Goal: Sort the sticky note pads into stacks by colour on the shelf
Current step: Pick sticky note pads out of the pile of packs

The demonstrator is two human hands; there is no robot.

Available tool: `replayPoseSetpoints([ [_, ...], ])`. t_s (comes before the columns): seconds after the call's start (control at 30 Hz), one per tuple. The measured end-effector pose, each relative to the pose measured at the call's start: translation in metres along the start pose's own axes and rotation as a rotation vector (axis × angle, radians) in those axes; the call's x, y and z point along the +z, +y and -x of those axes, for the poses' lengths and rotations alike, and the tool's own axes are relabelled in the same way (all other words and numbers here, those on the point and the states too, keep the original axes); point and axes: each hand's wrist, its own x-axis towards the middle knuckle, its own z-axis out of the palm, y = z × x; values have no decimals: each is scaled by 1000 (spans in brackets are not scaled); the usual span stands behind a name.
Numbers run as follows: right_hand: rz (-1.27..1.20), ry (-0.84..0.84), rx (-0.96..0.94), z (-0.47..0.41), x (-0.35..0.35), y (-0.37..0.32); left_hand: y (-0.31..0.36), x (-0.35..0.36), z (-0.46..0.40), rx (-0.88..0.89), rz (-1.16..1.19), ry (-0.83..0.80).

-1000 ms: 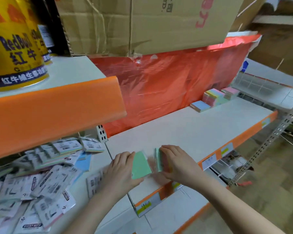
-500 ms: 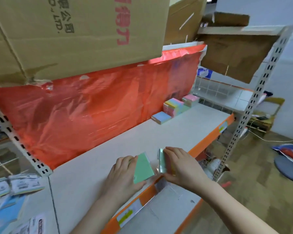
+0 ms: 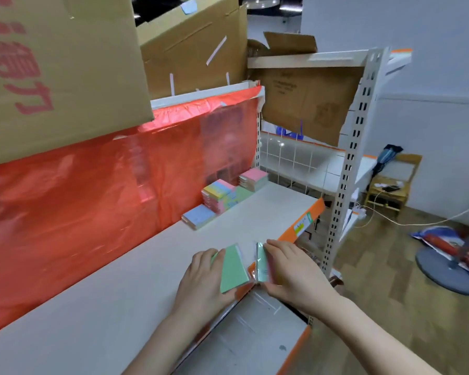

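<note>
green pad [image 3: 233,269] | blue pad [image 3: 198,216] | pink stack [image 3: 253,175] | red sheet [image 3: 106,190] (translucent) | shelf edge [image 3: 306,217] orange

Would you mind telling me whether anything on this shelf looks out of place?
Yes: the middle stack by the red sheet mixes pink, yellow, green and blue pads, unlike the blue stack and the pink stack beside it.

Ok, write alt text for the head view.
Left hand holds a green pad and right hand holds a wrapped pad above the white shelf; coloured pad stacks sit further back.
</note>
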Motion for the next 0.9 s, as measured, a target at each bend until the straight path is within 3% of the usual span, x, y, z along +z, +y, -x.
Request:
replayPoseSetpoints([
  [0.43, 22, -58, 14, -70, 21, 98, -12, 57, -109, 54, -48, 38],
  [0.9, -59, -177, -282, -231, 68, 127, -83, 77, -171, -208, -128, 38],
])
